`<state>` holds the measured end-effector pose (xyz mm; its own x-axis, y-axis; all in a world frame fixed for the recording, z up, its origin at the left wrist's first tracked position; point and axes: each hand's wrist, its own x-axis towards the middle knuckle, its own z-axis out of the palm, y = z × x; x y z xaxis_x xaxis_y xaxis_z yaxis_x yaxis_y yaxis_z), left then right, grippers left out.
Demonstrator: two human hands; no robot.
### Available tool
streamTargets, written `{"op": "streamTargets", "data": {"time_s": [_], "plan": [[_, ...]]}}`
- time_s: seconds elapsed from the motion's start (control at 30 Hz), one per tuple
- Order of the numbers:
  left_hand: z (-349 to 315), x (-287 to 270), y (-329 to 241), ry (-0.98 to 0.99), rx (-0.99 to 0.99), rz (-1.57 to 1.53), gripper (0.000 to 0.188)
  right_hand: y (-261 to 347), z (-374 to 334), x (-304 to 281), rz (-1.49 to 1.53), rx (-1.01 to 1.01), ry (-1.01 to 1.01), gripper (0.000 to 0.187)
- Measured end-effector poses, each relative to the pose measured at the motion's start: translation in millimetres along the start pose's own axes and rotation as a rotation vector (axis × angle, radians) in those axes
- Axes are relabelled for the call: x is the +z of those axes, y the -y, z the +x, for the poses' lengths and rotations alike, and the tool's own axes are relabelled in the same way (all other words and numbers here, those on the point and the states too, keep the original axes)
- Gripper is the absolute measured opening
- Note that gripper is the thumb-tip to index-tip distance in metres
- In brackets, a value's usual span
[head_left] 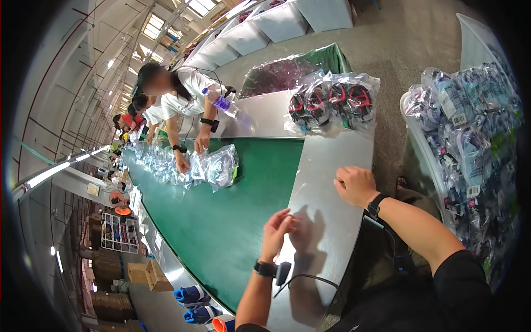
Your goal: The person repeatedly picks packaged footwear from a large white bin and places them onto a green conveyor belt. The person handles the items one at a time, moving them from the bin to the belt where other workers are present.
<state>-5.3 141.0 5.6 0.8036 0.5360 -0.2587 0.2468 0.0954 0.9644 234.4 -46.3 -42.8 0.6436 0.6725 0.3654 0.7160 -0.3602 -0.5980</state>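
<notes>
Green belt (238, 221) on the left, metal ledge (326, 160) along its right end. Bagged black-and-red shoes (337, 102) sit at the ledge's far end, packs side by side, row running left-right. They're roughly straight ahead of the right hand (354, 185), the nearer one, apart from it. Right: loose fist, can't tell contents. Left hand (276, 229): half-curled, partly open, nothing visible inside.

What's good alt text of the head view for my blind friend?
A person's left hand and right hand, nothing visible in either, hover near a metal worktop beside a green conveyor belt. Bagged black-and-red shoes lie ahead; a co-worker handles clear bags on the belt; bagged blue shoes are piled right.
</notes>
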Motion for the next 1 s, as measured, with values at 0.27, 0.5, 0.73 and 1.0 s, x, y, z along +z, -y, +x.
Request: {"op": "streamTargets", "data": {"time_s": [0.27, 0.5, 0.73, 1.0], "plan": [[111, -139, 4, -0.53, 0.214, 0.784, 0.057, 5, 5, -2, 0.048, -0.04, -0.054, 0.013], [203, -223, -4, -0.752, 0.198, 1.063, 0.09, 3, 10, -2, 0.078, -0.035, -0.055, 0.017], [229, -223, 21, -0.642, 0.155, 1.187, 0.092, 2, 9, -3, 0.079, -0.007, -0.04, 0.014], [136, -148, 34, -0.557, 0.354, 1.029, 0.088, 0, 11, -6, 0.089, -0.009, -0.019, 0.013]]}}
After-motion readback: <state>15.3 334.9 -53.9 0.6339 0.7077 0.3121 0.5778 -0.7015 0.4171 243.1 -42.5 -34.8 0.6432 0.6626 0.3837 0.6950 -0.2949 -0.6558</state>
